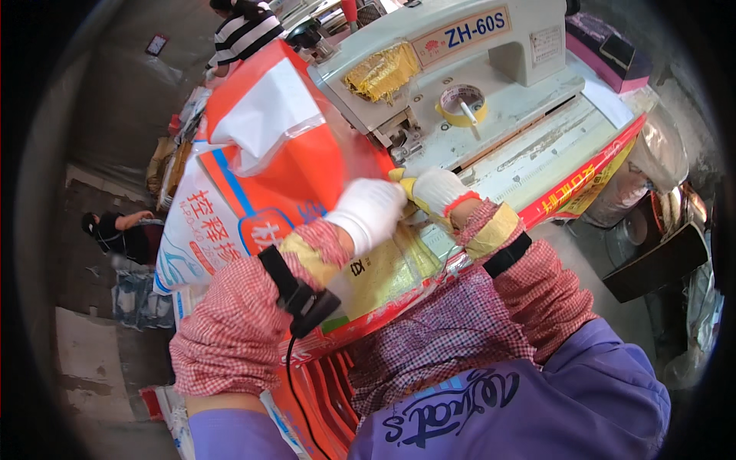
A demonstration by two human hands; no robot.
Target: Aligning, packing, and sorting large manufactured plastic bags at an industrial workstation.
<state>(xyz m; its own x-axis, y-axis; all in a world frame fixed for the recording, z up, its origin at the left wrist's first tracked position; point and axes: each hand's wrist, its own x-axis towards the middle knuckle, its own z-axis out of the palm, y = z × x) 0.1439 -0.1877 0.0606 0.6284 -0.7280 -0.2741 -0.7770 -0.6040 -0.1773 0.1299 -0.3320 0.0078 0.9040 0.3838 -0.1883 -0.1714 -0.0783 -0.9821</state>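
Note:
A large orange and white printed plastic bag spreads over the left of the worktable, its edge running up to the stitching end of a grey industrial sewing machine. My left hand, in a white glove, is over the bag's right side; motion smears its fingers. Close beside it, just below the machine's needle area, my right hand wears a white glove with yellow fingers. Its fingers are curled together, and what lies between them is hidden. Checked sleeve covers reach both wrists, and a black strapped device sits on my left forearm.
A yellow tape roll with a white stick in it rests on the machine bed. Red and yellow sheeting covers the table's front edge. A dark box stands behind at right. Two other people are further off at left, one in a striped top.

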